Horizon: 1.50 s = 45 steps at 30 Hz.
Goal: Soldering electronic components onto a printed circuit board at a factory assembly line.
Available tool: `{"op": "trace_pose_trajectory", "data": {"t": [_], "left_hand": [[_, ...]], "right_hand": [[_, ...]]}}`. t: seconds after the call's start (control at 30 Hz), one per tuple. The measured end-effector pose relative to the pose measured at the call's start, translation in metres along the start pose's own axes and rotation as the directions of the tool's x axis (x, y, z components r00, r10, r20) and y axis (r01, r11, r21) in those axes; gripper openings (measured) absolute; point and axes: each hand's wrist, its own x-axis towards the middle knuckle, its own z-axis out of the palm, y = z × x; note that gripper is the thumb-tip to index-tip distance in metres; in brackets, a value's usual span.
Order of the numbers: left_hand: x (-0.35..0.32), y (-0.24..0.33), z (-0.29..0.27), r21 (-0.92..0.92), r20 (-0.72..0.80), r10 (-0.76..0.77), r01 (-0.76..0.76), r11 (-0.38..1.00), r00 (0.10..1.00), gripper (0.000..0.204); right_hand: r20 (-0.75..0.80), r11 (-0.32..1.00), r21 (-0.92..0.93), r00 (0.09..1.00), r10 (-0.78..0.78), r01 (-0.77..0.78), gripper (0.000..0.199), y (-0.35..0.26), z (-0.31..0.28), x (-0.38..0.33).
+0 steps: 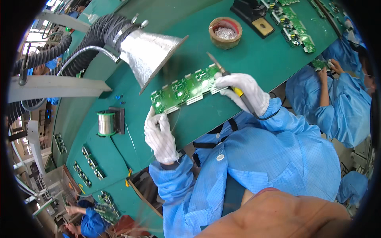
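A long green circuit board [186, 89] is held tilted above the green bench mat. Gloved in white, my left hand [160, 133] pinches its left end between thumb and fingers. At the other end, my right hand [247, 92], also in a white glove, grips a soldering iron [220, 68] with a yellow band and steadies the board's right end. The iron's tip points up and away, apart from the board. Pale connectors line the board's near edge. Some of my right fingers are hidden behind the board and the iron.
A metal fume hood [149, 53] on a black hose hangs just beyond the board. Behind stand a round tub [225, 33] of metal shavings and an iron stand [254, 18]. A solder spool [106, 123] sits left. More boards [291, 25] lie far right; a co-worker [329, 91] sits right.
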Motion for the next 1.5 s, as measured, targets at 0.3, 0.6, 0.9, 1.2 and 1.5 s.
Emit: {"op": "trace_pose_trajectory", "data": {"t": [0.3,0.6,0.9,1.2,1.5], "left_hand": [[-0.003,0.002,-0.004,-0.349,0.019,-0.176,0.171,0.921,0.984,0.04],[-0.008,-0.007,-0.005,-0.403,0.062,-0.186,0.195,0.894,0.981,0.04],[-0.007,0.0,-0.007,-0.391,0.056,-0.207,0.212,0.896,0.977,0.038],[-0.005,0.009,-0.015,-0.343,0.07,-0.223,0.234,0.91,0.972,0.038],[0.001,0.004,-0.025,0.049,-0.022,-0.012,0.013,0.999,1.0,0.022]], "right_hand": [[-0.157,0.937,0.286,0.955,0.253,-0.201,0.034,-0.005,0.006,-0.013],[-0.163,0.918,0.352,0.954,0.253,-0.183,0.034,-0.015,0.005,-0.015],[-0.172,0.918,0.364,0.957,0.234,-0.159,0.035,-0.017,0.006,-0.018],[-0.176,0.813,0.535,0.911,0.372,-0.229,0.036,-0.019,0.006,-0.017],[-0.07,0.977,-0.213,0.997,-0.016,0.0,0.025,-0.003,-0.023,-0.005]]}}
